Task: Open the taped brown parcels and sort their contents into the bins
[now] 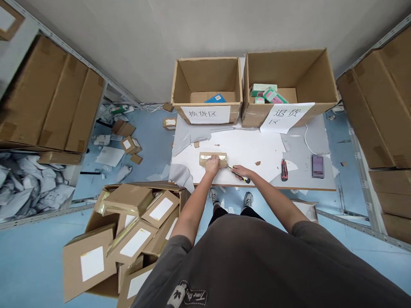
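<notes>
A small taped cardboard box (203, 159) lies on the white tabletop near its front edge. My left hand (212, 166) grips it from the near side, with the fingers over its top. In my right hand (241, 171) is a utility knife (244, 178) with a black and yellow handle. Its metal end points left and meets the right end of the box; how deep it reaches there I cannot tell. Further right on the table lies a second, red and black utility knife (284, 170), touched by neither hand.
At the table's back stand two open cartons, the left one (205, 64) holding a blue pack (215, 99), the right one (289, 64) several green and pink boxes (275, 96). A phone (317, 166) lies right. Parcels (135, 242) overfill a carton at left; shelves (362, 179) flank both sides.
</notes>
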